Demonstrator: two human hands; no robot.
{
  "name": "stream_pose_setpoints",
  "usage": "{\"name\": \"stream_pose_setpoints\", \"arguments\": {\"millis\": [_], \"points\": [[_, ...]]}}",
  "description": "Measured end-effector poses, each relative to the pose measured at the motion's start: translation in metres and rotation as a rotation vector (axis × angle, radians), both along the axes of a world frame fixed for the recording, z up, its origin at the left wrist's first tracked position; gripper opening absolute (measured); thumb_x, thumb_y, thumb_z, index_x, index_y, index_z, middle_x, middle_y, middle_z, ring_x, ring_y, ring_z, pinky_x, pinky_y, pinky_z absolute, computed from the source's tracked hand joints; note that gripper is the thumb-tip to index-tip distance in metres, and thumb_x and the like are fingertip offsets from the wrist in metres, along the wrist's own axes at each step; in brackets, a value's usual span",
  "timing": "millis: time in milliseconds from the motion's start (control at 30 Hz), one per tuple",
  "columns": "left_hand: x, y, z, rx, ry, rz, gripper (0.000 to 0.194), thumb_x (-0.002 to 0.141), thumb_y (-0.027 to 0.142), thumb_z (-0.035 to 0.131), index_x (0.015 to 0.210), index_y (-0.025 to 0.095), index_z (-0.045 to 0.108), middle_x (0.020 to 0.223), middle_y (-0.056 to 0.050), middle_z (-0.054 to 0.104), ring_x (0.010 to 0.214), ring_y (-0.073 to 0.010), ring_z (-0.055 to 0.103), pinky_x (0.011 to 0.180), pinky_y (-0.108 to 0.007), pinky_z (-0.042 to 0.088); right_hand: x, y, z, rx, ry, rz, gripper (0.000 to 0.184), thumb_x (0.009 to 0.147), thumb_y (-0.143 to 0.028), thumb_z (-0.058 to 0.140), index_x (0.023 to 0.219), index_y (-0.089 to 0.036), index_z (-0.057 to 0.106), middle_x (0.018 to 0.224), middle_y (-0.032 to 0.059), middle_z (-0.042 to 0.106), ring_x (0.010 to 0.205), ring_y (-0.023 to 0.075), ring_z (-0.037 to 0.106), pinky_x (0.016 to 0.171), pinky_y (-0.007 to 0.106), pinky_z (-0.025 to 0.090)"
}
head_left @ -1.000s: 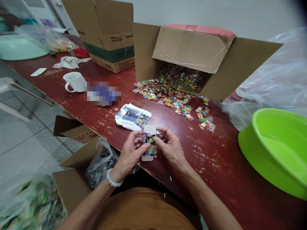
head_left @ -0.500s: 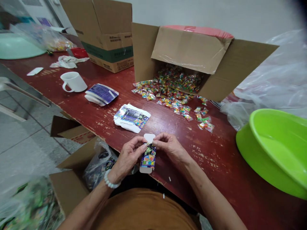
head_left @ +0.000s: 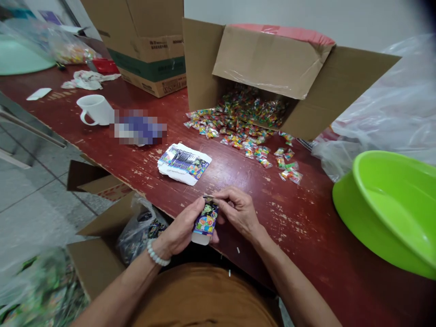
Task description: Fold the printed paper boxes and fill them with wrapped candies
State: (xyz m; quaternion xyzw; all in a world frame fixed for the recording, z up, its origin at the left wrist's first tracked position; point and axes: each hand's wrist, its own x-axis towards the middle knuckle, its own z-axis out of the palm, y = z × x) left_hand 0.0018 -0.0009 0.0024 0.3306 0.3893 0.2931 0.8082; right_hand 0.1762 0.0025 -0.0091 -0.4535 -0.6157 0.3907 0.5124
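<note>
A small printed candy box [head_left: 206, 219] is held upright between my hands at the table's front edge. My left hand [head_left: 185, 225] is wrapped round its left side, with fingertips showing at the right from behind. The thumb and fingers of my right hand [head_left: 237, 210] pinch the box's top end, where the white flap no longer stands up. A pale flap hangs at the bottom end. Just beyond lies a stack of flat printed boxes [head_left: 184, 163]. Small wrapped candies [head_left: 252, 147] spill from a cardboard carton [head_left: 264, 63] lying on its side.
A green basin [head_left: 384, 213] stands at the right, near clear plastic bags [head_left: 381, 109]. At the left are a white mug [head_left: 96, 110], a blurred purple stack [head_left: 139, 129] and a closed carton [head_left: 146, 50]. Below the table edge, an open carton [head_left: 95, 263] holds a bag.
The box's top flap has been folded down. My left hand has wrapped round the box, and my right hand has moved to pinch its top. The view has shifted slightly.
</note>
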Motion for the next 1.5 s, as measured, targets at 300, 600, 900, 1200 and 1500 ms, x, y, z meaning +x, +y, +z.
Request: {"name": "stream_pose_setpoints", "arguments": {"millis": [300,600,900,1200,1500], "points": [[0.012,-0.001,-0.005,0.07,0.106,0.101,0.066,0.09,0.073,0.036,0.082,0.014,0.063,0.06,-0.003,0.064,0.039,-0.0111,0.056,0.04,-0.021,0.043,-0.009,0.004,0.01,-0.402,0.172,0.121,0.025,0.08,-0.042,0.073,0.089,-0.02,0.069,0.077,0.0014,0.071,0.048,0.0118,0.061,0.048,0.025,0.049],[0.003,0.0,-0.011,0.213,0.199,0.085,0.066,0.091,0.07,0.04,0.103,0.012,0.069,0.06,-0.004,0.066,0.044,-0.012,0.058,0.044,-0.021,0.045,-0.009,0.004,0.021,-0.395,0.264,0.177,0.022,0.082,-0.043,0.071,0.081,-0.021,0.069,0.083,0.0026,0.073,0.051,0.0127,0.061,0.05,0.028,0.051],[0.015,0.011,0.002,0.004,-0.017,0.141,0.046,0.085,0.049,0.068,0.123,0.027,0.056,0.084,-0.001,0.07,0.061,-0.0153,0.066,0.055,-0.028,0.058,0.031,0.013,0.008,0.026,-0.251,0.106,0.026,0.091,-0.035,0.063,0.115,-0.03,0.07,0.112,0.0056,0.066,0.104,0.0199,0.061,0.094,0.037,0.047],[-0.015,0.03,-0.009,0.377,0.396,0.087,0.052,0.068,0.033,0.082,0.113,0.021,0.058,0.091,-0.001,0.065,0.082,-0.0189,0.065,0.075,-0.031,0.055,0.202,0.067,-0.02,-0.364,-0.707,-0.839,0.054,0.088,-0.043,0.057,0.138,-0.022,0.054,0.144,0.0176,0.047,0.128,0.0409,0.038,0.103,0.065,0.025],[-0.052,0.028,-0.006,0.937,0.904,-0.392,0.03,0.071,0.025,0.062,0.099,0.025,0.071,0.097,-0.003,0.07,0.092,-0.0251,0.064,0.085,-0.031,0.046,0.108,0.063,-0.045,-0.172,-0.445,-0.548,0.031,0.081,-0.033,0.062,0.109,-0.024,0.071,0.103,0.0072,0.07,0.1,0.0252,0.057,0.096,0.043,0.043]]}}
